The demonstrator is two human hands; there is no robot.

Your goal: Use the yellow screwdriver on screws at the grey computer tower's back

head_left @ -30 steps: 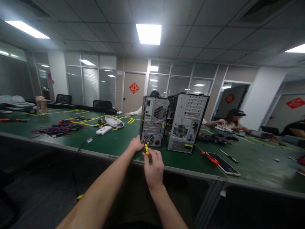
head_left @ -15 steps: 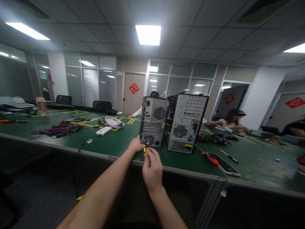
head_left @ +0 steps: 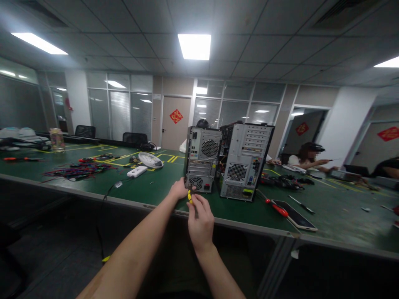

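Observation:
Two grey computer cases stand side by side on the green table [head_left: 149, 189], rear panels facing me. My left hand [head_left: 178, 189] rests against the lower left corner of the nearer case [head_left: 202, 164], fingers curled at its edge. My right hand [head_left: 200, 220] is closed around a small yellow-handled screwdriver [head_left: 190, 196], its tip pointing toward the bottom of that case. The second case [head_left: 246, 160] stands just to the right, untouched.
A red-handled screwdriver [head_left: 276, 207] and a phone [head_left: 296, 216] lie right of the cases. A white fan grille [head_left: 150, 159], a white remote [head_left: 136, 171] and a pile of coloured wires [head_left: 77, 169] lie at left. Other people sit at the far side.
My right hand has turned the screwdriver slightly and edged toward the case. The camera shifted a little; a far person's hand lifted.

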